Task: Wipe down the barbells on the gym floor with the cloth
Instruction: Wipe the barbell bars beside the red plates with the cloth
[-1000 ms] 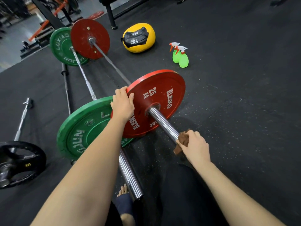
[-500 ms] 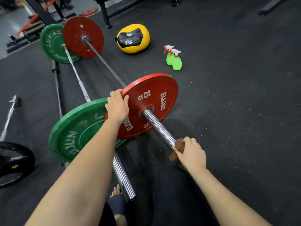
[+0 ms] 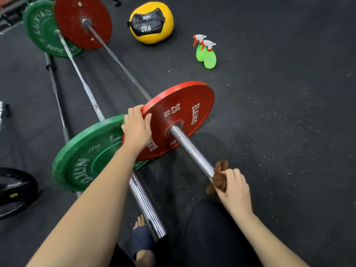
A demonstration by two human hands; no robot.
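Cloth (image 3: 219,176) at sleeve (image 3: 190,151) by 25 KG red plate (image 3: 181,120).
My left hand (image 3: 137,130) grips its rim; my right hand (image 3: 234,186) pinches the cloth, hiding the sleeve tip.

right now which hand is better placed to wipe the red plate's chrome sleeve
Right. The right hand pinches the brown cloth at the end of the chrome sleeve, while the left hand grips the rim of the red 25 kg plate, likely steadying it.
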